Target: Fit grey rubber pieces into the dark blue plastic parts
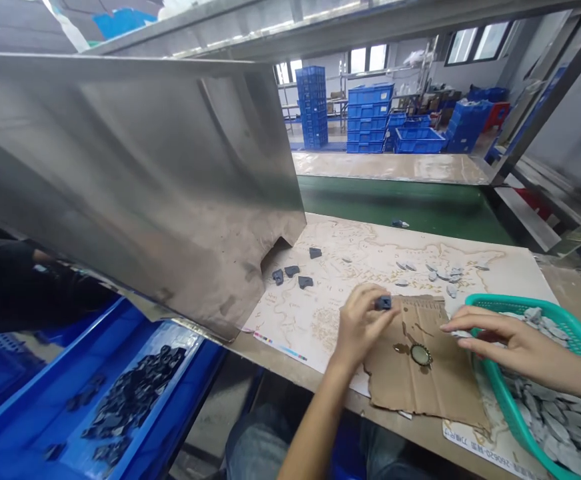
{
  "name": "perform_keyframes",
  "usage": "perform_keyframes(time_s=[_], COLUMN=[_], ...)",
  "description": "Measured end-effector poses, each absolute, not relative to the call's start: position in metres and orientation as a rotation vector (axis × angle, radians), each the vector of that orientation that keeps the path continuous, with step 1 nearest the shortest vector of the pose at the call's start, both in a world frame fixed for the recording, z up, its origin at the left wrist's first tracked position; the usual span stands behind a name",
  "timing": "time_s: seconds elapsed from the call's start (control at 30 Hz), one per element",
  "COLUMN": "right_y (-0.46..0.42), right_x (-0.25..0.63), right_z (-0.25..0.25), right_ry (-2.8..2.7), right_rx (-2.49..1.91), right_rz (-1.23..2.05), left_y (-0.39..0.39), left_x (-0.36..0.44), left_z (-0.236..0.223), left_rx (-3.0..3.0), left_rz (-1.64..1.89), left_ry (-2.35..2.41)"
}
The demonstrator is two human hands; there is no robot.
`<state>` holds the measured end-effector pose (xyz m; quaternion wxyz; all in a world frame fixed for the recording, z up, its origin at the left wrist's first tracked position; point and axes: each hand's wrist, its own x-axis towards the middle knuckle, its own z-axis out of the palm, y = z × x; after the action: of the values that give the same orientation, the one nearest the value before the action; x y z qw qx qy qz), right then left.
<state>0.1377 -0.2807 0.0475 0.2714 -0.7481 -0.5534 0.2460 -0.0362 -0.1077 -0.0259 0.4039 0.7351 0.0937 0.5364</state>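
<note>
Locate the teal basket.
In the head view, the teal basket sits at the lower right of the bench, just right of the cardboard sheet, with the person's right hand reaching over its rim.

From here I can't make out the shape of the dark piece (383,303), since the fingers of the left hand (365,327) cover much of it. I can't tell whether the right hand (513,340) has anything at its fingertips. The right edge of the frame cuts off the teal basket (520,304). The steel sheet (120,187) hides the left of the tabletop (567,287), and the blue crate (120,407) runs off the bottom edge. The grey chips (443,275) on the printed sheet (290,313) are too small to tell apart, and the label (480,450) is unreadable.
</note>
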Motion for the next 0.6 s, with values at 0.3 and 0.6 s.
perform_keyframes(time_s=[0.3, 0.6], right_y=[-0.245, -0.244], right_x=[0.131, 0.12], right_z=[0.022, 0.02], right_ry=[-1.904, -1.893], right_rx=[-1.892, -1.908], right_rz=[0.653, 0.606], left_y=[-0.124, -0.123], left_x=[-0.055, -0.057], left_z=[-0.056, -0.052], left_rx=[1.75, 1.674], left_rz=[1.243, 1.207], left_ry=[0.361, 0.509])
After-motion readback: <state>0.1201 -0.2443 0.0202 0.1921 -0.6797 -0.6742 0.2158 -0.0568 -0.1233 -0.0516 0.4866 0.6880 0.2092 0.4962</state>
